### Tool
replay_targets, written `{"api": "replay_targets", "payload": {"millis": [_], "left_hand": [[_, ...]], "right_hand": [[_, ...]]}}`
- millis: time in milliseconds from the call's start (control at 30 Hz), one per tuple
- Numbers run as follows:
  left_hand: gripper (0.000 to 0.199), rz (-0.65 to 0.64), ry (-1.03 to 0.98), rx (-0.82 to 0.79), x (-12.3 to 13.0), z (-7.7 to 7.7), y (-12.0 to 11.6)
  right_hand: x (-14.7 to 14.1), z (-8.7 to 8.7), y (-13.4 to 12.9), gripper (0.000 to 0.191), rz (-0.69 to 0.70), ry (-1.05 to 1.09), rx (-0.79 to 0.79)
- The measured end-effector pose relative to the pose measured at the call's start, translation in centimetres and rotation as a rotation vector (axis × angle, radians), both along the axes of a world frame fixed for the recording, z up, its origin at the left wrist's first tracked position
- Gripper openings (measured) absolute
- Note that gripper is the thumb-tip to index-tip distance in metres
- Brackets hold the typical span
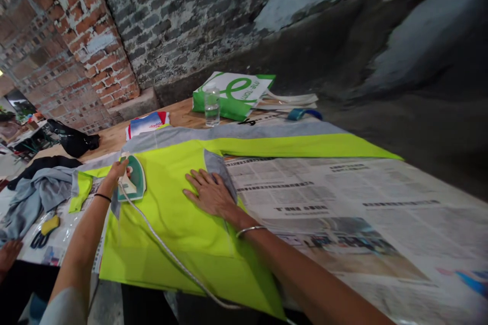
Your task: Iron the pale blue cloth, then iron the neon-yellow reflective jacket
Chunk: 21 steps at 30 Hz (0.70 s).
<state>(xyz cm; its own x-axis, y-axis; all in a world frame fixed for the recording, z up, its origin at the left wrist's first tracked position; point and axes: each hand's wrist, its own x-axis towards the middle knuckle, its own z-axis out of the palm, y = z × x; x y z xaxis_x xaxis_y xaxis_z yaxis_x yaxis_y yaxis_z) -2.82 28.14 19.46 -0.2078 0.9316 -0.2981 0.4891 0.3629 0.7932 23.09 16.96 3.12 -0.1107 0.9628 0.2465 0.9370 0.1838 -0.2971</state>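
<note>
A bright yellow-green garment with grey panels (168,213) lies spread over the newspaper-covered table, one long sleeve stretched to the right. My left hand (119,170) is closed around the handle of a green and white iron (138,183), which rests on the garment's left part. From the iron a pale braided cord (168,250) runs down across the cloth. My right hand (208,193) lies flat on the garment beside a grey panel, fingers spread, holding nothing.
Behind the garment are a water bottle (212,106), a green and white bag (236,92), black scissors (247,122) and a blue tape roll (303,114). Grey cloth (41,193) and yellow-and-black snips (48,228) lie left, near another person's hand (9,255). Newspaper (343,203) covers the right.
</note>
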Motion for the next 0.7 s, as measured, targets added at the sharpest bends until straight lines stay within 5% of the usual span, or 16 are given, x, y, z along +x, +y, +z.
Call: {"api": "replay_targets", "payload": {"millis": [333,433,700], "left_hand": [[0.043,-0.171,-0.056,0.023,-4.3,-1.2,-14.3],[0.043,-0.175,-0.055,0.029,-4.2,-0.9,-14.3],[0.035,-0.046,0.076,0.036,-4.7,-0.5,-8.6]], "right_hand": [[0.2,0.2,-0.2,0.06,0.012,0.007,0.007],[0.1,0.4,-0.3,0.06,0.017,0.006,-0.004],[-0.1,-0.4,-1.9,0.063,-0.033,0.005,0.003]]}}
